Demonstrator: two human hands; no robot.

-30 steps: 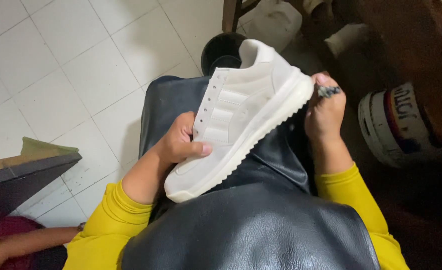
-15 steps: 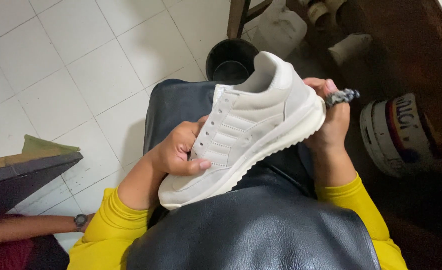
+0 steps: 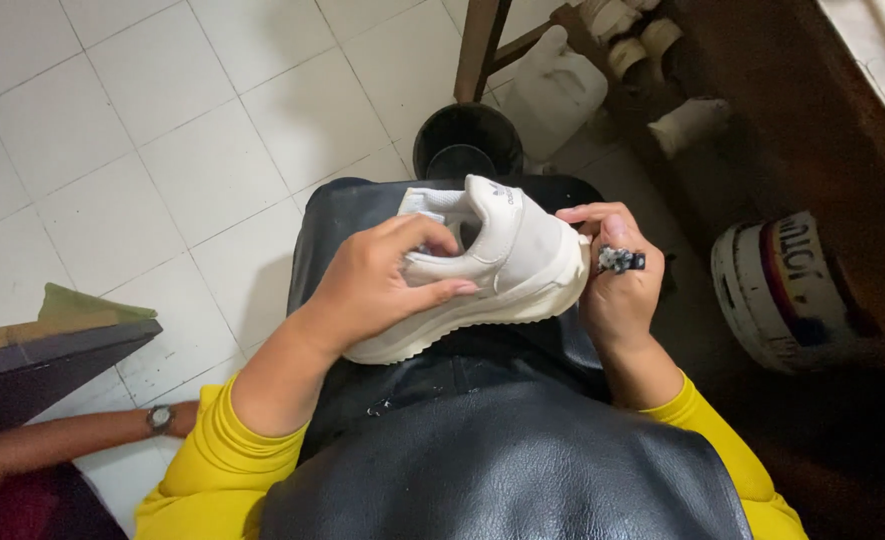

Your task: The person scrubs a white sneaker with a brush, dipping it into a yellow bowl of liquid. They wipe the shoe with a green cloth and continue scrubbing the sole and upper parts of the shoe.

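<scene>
Resting on a black leather apron [image 3: 502, 470] (white-tiled floor [image 3: 112, 130] around), a white sneaker [image 3: 502, 270].

We see a white shoe [image 3: 492, 275] of smooth, matt leather-like material with a ridged rubbery sole. Our apron [image 3: 502, 460] looks like glossy black leather, faintly grained. The floor [image 3: 162, 120] is smooth white tile; our sleeves [image 3: 217, 470] are soft yellow cloth.

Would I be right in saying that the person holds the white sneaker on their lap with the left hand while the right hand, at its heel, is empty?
Not quite: the right hand is not empty. The head view shows it holding a small dark tool against the heel of the white sneaker. The rest stands: the left hand grips the sneaker on the lap.
</scene>
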